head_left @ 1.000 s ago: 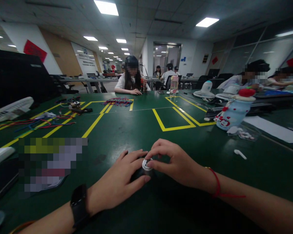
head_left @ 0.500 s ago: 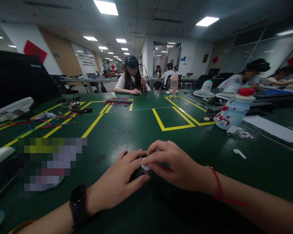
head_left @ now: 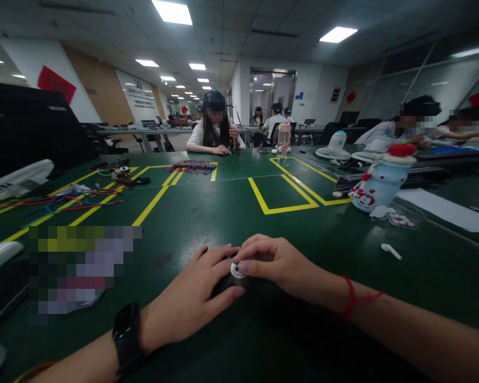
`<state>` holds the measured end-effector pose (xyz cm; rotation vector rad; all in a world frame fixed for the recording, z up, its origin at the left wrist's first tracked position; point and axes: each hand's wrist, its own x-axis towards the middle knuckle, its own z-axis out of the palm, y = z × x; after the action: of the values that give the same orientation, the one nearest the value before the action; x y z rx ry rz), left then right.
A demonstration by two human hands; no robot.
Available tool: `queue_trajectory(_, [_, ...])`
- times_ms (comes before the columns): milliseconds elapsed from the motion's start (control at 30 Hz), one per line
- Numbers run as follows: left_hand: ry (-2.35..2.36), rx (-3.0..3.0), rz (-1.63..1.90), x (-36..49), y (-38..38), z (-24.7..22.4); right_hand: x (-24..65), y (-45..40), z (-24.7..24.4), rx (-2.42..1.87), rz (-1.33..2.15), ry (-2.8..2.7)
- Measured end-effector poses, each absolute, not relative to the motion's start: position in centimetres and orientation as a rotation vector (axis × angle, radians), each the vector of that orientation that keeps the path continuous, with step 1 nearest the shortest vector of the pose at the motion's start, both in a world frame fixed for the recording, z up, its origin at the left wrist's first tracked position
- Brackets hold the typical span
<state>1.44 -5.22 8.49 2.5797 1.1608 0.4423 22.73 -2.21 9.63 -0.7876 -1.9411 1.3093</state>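
A small silver-grey cylinder (head_left: 240,281) with a round white top (head_left: 234,269) stands on the green table in front of me. My left hand (head_left: 191,300) lies low around it from the left, its thumb and index finger closed on the cylinder's sides. From the right, my right hand (head_left: 287,268) pinches at the white top, thumb and curled fingers together at its edge. A small dark spot shows in the middle of the top. The far side of the cylinder is hidden by my fingers.
A white earbud (head_left: 391,251), a bagged item (head_left: 395,217) and a blue bottle (head_left: 383,183) are on the right. Coloured wires (head_left: 75,199) and a white fan (head_left: 19,178) lie left. A person (head_left: 213,127) sits across the table.
My right hand has turned at the wrist, and its thumb has come up onto the white top, exposing more of it. The left hand keeps its place.
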Motion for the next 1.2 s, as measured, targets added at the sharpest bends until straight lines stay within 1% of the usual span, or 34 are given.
queue_trajectory(133, [1.161,2.581,0.431,1.5,-5.0,8.4,22.6,-2.1,9.3,-0.805,1.348,-1.854])
queue_trajectory(400, [1.141,2.59,0.453,1.4,-5.5,8.9,22.5,-2.6,9.8,-0.797,1.311,-1.858])
queue_trajectory(600, [1.154,2.578,0.436,1.5,-5.8,9.3,22.7,-3.1,10.7,-0.815,1.171,-2.025])
queue_trajectory(733, [1.159,2.575,0.446,1.3,-6.0,9.1,24.0,-1.9,11.2,-0.885,1.117,-1.963])
queue_trajectory(867, [1.182,2.556,0.427,0.9,-6.1,9.0,27.0,1.4,9.9,-1.196,0.935,-1.577])
queue_trajectory(933, [1.189,2.548,0.409,1.0,-6.0,8.8,28.6,2.9,8.6,-1.263,0.889,-1.478])
queue_trajectory(1067, [1.193,2.549,0.395,1.4,-5.7,8.5,30.2,4.1,7.0,-1.281,0.894,-1.47])
queue_trajectory(1200, [1.189,2.55,0.386,1.4,-5.7,8.4,29.8,3.5,7.5,-1.265,0.904,-1.566])
